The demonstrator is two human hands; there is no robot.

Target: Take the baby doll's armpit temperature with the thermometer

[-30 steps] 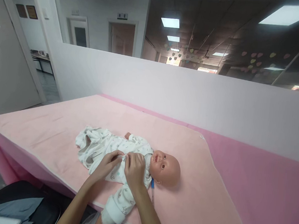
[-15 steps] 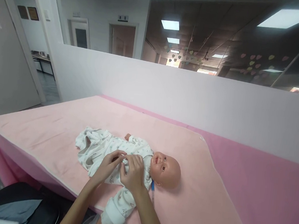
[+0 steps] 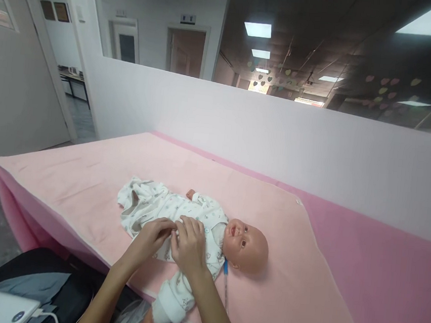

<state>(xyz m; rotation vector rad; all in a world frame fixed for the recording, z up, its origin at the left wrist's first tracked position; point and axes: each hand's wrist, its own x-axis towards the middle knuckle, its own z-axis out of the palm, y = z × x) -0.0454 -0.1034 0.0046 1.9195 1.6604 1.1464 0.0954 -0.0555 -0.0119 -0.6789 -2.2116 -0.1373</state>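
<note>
A baby doll [image 3: 247, 246] lies on its back, head to the right, wearing a white baby shirt [image 3: 182, 206] with small prints. Over the front of the shirt my left hand [image 3: 155, 234] is closed, its fingertips pinching the cloth edge. Beside it, my right hand [image 3: 189, 245] is closed on the same front opening, with fingers bent and the fingertips of both hands nearly touching. A small blue snap [image 3: 206, 230] shows near the collar. What exactly sits between the fingertips is hidden. The doll's near sleeve [image 3: 173, 299] hangs toward the table's front edge.
A pink blanket [image 3: 289, 300] covers the table. A thin blue-ended stick [image 3: 226, 274] lies by the doll's neck. At the lower left, a white power bank [image 3: 5, 309] with a cable rests on grey cloth over a black chair [image 3: 74, 282]. A white wall [image 3: 242, 118] stands behind.
The camera view has shifted, so the scene sits slightly further right and more of the power bank shows. Both hands stay at the shirt front, and the snap near the collar is now uncovered.
</note>
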